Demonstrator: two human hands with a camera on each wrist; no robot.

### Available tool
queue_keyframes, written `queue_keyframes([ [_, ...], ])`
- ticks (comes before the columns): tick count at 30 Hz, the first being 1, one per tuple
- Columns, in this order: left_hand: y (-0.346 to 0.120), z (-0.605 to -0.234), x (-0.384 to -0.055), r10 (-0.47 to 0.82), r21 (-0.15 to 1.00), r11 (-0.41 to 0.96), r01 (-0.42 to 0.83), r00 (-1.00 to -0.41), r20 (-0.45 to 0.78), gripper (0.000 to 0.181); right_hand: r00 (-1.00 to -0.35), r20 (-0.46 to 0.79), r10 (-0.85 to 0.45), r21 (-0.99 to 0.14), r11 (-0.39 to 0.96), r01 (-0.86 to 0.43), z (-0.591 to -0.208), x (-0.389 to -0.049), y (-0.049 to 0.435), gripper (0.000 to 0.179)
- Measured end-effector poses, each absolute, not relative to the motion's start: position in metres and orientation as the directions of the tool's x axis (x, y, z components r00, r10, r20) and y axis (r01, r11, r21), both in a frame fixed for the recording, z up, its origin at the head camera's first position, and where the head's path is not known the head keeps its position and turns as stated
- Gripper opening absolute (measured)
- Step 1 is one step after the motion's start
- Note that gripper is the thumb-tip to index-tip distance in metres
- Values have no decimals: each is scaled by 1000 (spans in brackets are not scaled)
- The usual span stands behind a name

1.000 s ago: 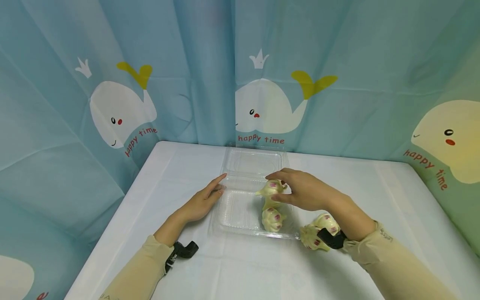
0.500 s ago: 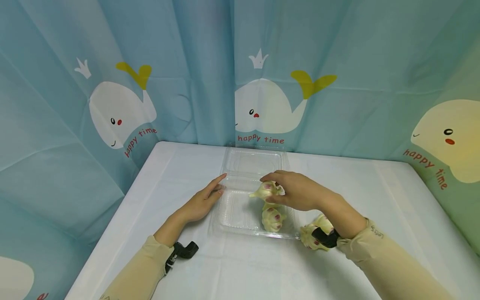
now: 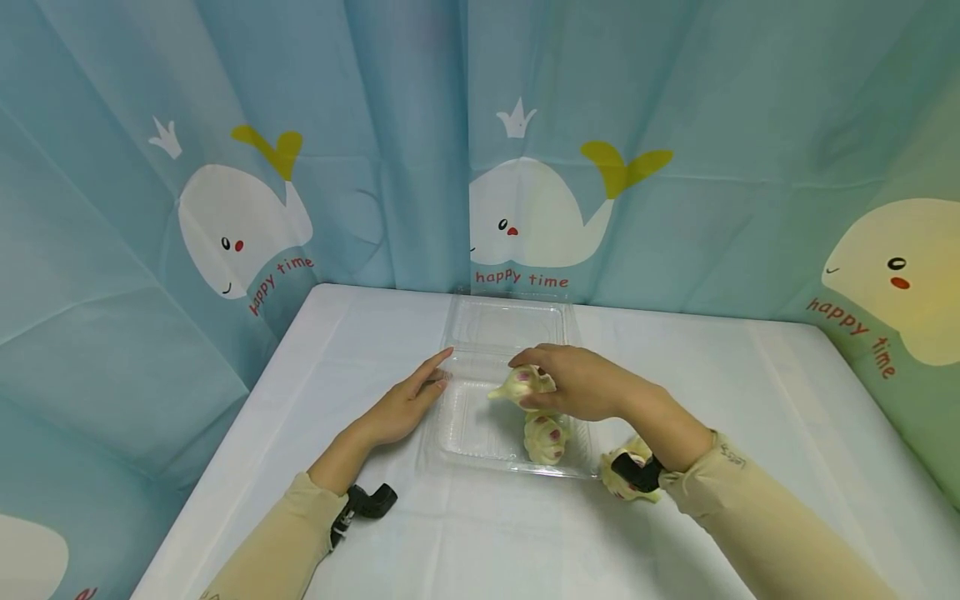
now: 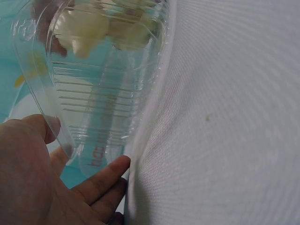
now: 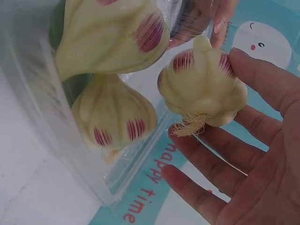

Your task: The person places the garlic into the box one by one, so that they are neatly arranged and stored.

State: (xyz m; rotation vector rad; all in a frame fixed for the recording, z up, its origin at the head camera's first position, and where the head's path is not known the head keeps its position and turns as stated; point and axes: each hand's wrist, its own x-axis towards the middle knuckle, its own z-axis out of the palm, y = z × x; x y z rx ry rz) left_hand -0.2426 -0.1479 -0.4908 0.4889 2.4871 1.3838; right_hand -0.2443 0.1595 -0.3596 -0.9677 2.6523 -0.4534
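My right hand (image 3: 585, 382) pinches a garlic bulb (image 3: 521, 385) between thumb and fingers, over the right half of a clear plastic clamshell box (image 3: 474, 425). In the right wrist view, the held garlic bulb (image 5: 204, 86) has its root tuft towards me and purple streaks. Two more garlic bulbs lie in the box, a front one (image 3: 546, 439) and one behind it mostly covered by my right hand. My left hand (image 3: 401, 408) rests at the box's left side, thumb at the rim (image 4: 50, 123) and fingers extended beside it.
The box's open lid (image 3: 510, 323) lies back towards the curtain (image 3: 405, 167). Beside the box's front right corner, under my right wrist, more garlic (image 3: 628, 479) lies on the white table (image 3: 480, 542). Each wrist wears a black camera mount (image 3: 367, 502).
My right hand has carried the garlic bulb leftwards and slightly down over the box, its stem pointing left. The left hand and the box have stayed in place.
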Motion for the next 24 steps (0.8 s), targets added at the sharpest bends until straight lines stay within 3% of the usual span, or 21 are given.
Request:
queue_keyframes([
  [24,-147,-490,-243,403,852,497,163,-913,-60,53,-697,-185,-693,-352,709,-611,-371,-251,143,49],
])
